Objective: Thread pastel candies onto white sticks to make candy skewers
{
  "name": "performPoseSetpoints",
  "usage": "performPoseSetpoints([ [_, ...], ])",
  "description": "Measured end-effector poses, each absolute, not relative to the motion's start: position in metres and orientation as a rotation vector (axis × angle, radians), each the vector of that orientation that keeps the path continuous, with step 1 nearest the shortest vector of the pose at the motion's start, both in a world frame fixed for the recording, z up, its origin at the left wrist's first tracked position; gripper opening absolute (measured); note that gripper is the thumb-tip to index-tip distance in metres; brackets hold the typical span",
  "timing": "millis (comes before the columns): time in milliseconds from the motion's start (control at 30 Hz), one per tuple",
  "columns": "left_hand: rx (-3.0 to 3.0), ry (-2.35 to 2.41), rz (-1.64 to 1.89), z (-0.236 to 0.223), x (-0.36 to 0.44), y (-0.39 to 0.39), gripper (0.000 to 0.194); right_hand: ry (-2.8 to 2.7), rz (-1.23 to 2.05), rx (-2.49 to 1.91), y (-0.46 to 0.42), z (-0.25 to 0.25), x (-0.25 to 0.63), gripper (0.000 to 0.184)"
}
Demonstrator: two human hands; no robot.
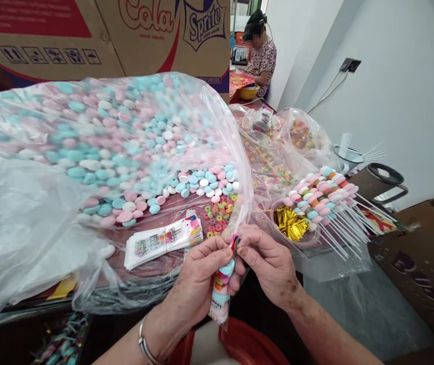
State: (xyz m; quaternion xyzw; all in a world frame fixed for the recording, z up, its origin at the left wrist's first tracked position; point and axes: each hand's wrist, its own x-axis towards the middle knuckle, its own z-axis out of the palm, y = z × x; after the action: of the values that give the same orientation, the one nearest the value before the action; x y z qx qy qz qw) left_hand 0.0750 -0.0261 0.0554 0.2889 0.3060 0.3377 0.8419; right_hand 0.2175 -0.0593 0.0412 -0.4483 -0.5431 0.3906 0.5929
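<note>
Between my hands is a small printed plastic bag of candy (221, 293), with blue, pink and orange sweets showing through it. My left hand (205, 268) wraps round the bag's upper part. Fingers of my right hand (265, 261) pinch the gathered, colourful top of the bag close to my left thumb. Just left of my hands lies a banded stack of printed bags (164, 241). Ring-shaped gummies (219, 215) are loose on the table behind my hands. A bowl of gold twist ties (292, 223) stands to the right.
A big clear bag of pastel candies (125, 132) spreads over the table, before a cardboard box (106, 40). At right are candy skewers on white sticks (321, 195), a mug (378, 182) and a brown carton (418, 274). Another person (260, 56) sits at the back.
</note>
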Motion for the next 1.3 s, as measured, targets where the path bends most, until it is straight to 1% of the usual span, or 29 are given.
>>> performPoseSetpoints([
  [133, 0.617, 0.665, 0.740, 0.054, 0.074, -0.028, 0.010, -1.379, 0.852, -1.032, -0.057, 0.042, 0.225, 0.010],
  [400, 0.556, 0.636, 0.730, 0.054, 0.073, -0.026, 0.014, -1.461, 0.843, -1.008, -0.055, 0.039, 0.233, 0.009],
  [567, 0.540, 0.641, 0.693, 0.052, 0.075, -0.026, 0.012, -1.654, 0.832, -0.967, -0.053, 0.041, 0.240, 0.009],
  [733, 0.526, 0.685, 0.687, 0.052, 0.076, -0.027, 0.018, -1.703, 0.807, -0.940, -0.051, 0.041, 0.241, 0.011],
  [900, 0.601, 0.729, 0.804, 0.050, 0.076, -0.023, 0.013, -1.664, 0.521, -1.140, -0.054, 0.040, 0.234, 0.011],
  [1000, 0.676, 0.769, 0.839, 0.048, 0.078, -0.023, 0.010, -1.795, 0.424, -1.199, -0.055, 0.042, 0.230, 0.014],
  [1100, 0.762, 0.853, 0.827, 0.044, 0.080, -0.021, 0.010, -2.002, 0.094, -1.263, -0.053, 0.044, 0.228, 0.021],
  [1200, 0.864, 0.939, 0.706, 0.043, 0.078, -0.014, 0.010, -2.244, -0.202, -1.203, -0.048, 0.047, 0.234, 0.029],
  [1300, 0.965, 0.941, 0.404, 0.048, 0.073, -0.003, 0.006, -2.524, -0.222, -0.983, -0.044, 0.055, 0.244, 0.027],
])
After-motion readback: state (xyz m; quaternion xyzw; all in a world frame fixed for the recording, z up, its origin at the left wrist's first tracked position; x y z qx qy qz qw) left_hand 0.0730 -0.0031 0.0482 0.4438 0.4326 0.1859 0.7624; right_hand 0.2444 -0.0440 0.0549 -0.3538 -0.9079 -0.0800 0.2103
